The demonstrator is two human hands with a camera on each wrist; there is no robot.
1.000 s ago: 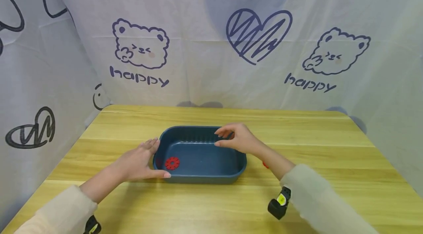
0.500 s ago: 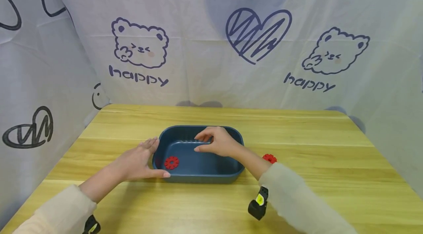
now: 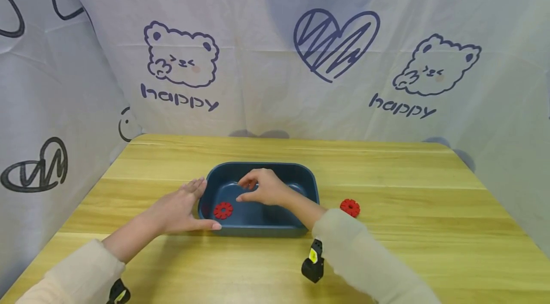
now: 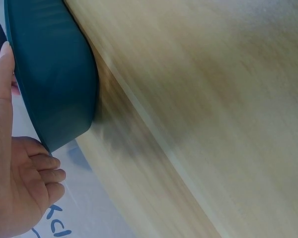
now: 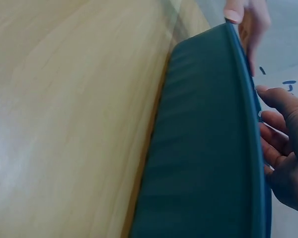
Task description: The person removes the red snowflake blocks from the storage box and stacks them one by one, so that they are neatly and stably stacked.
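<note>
A dark blue oblong plastic basin [image 3: 263, 232] stands on the wooden table. In its near left corner lies a red notched snowflake disc [image 3: 223, 210]. My left hand [image 3: 182, 208] rests at the basin's left end, its straight thumb along the near rim and its fingers at the left side. The right hand [image 3: 266, 188] hovers inside the basin's outline, thumb and fingers loosely bent and apart, with nothing seen between them. To the right of the basin, a second red snowflake disc [image 3: 350, 207] lies on the table. The right wrist view shows the right hand [image 5: 288, 134] just beyond the basin's rim.
The light wooden table [image 3: 421, 227] extends around the basin on all sides. Behind it hangs a white cloth [image 3: 258, 70] printed with bears and hearts, and more cloth covers the left side. Each wrist carries a small black camera, the right one [image 3: 313, 263] near the table.
My right hand has moved left across the basin, from its right end to left of its middle. The disc on the table has come out from behind the forearm. The left hand has stayed put.
</note>
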